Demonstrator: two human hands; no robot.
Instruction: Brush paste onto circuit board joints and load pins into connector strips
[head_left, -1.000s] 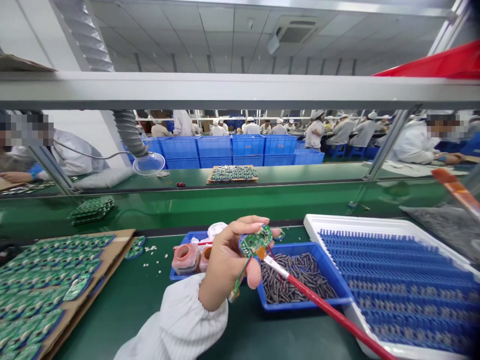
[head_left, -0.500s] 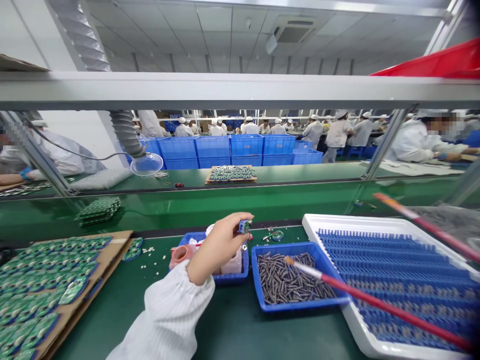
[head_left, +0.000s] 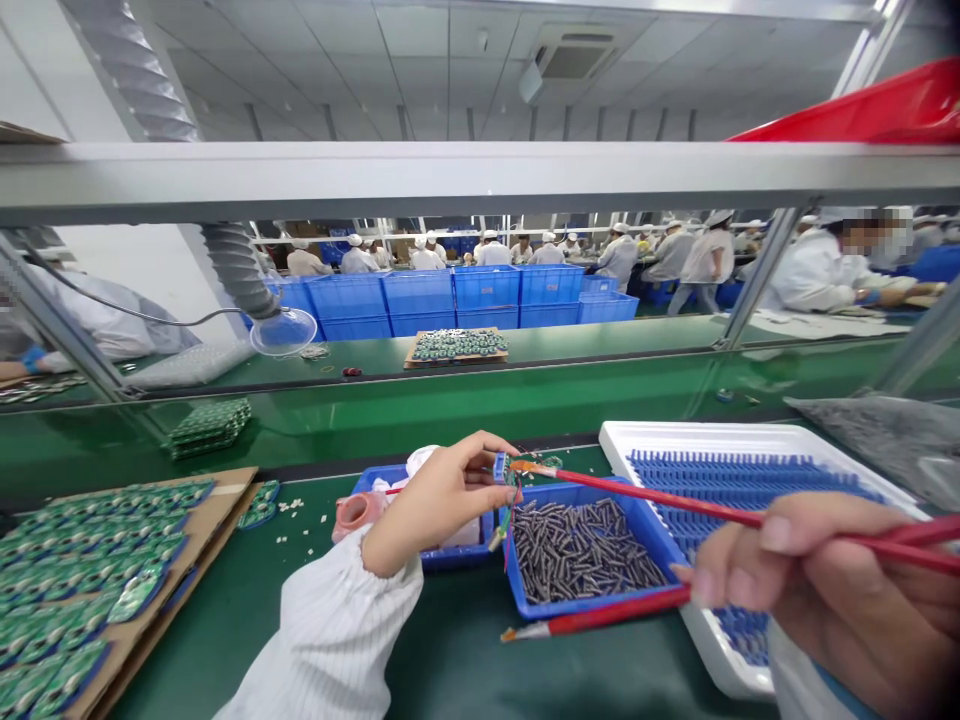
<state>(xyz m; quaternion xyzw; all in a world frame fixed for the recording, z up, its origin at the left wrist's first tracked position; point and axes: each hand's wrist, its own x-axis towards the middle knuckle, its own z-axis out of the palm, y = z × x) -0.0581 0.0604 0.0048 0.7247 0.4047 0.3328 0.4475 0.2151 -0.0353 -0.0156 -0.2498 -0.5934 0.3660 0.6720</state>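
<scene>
My left hand (head_left: pixel 446 490) pinches a small green circuit board (head_left: pixel 502 467) with thin wires hanging below it, above the gap between two blue trays. My right hand (head_left: pixel 832 590) is closed around two red-handled paintbrushes. The upper paintbrush (head_left: pixel 652 492) reaches left, its orange bristles at the board's edge; whether they touch I cannot tell. The lower paintbrush (head_left: pixel 607 612) points left across the front of a blue tray (head_left: pixel 559 608), which holds many dark metal cylinders (head_left: pixel 592 545). A second blue tray (head_left: pixel 457 560) lies partly behind my left hand.
Rows of green boards (head_left: pixel 82 560) lie on cardboard (head_left: pixel 172 590) at left. At right stands a white tray (head_left: pixel 720 670) of blue comb-like parts. A stack of boards (head_left: pixel 210 425) sits behind, and a clear suction hood (head_left: pixel 283 332) hangs at left. Co-workers sit beyond.
My right hand has come into view at the right with both brushes. The upper brush's tip has moved to the board in my left hand, which stays nearly in place.
</scene>
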